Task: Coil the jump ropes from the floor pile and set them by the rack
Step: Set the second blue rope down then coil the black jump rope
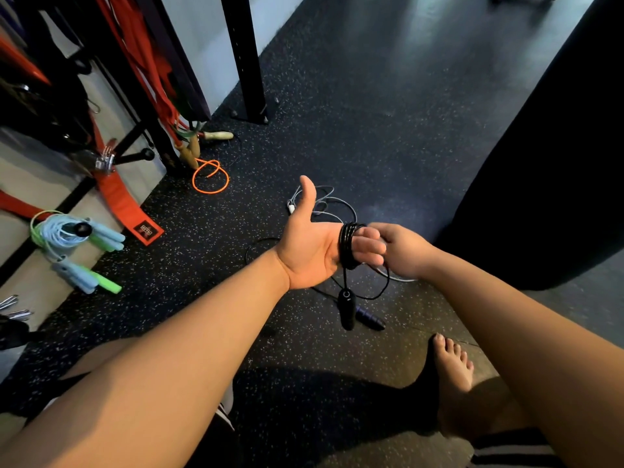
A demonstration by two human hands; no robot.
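- Left hand [312, 246] is palm up, thumb sticking out, fingers straight, and the black rope [349, 244] is wound in several loops round those fingers.
- Right hand [403, 251] is right at the left fingertips with its fingers curled in, looks like it's pinching the loose run of the black rope. That strand sags in a loop under both hands.
- One black handle [347, 309] dangles from the coil, hanging below the left hand above the floor [371, 96].
- Just beside it a ribbed purple handle [370, 318] lies on the floor; can't tell which rope it belongs to.
- A white rope [332, 206] is lying loose on the floor beyond the hands, partly hidden by them.
- Orange rope [210, 177] with wooden handles [189, 152] sits at the foot of the rack [248, 62], near the red bands [135, 65] hanging there.
- Further left, blue and green ropes [67, 231] lie bundled, handles poking out, beside a red strap [118, 201].
- A big black punching bag [540, 163] fills the right side.
- A bare foot [452, 366] rests on the floor under the right forearm.
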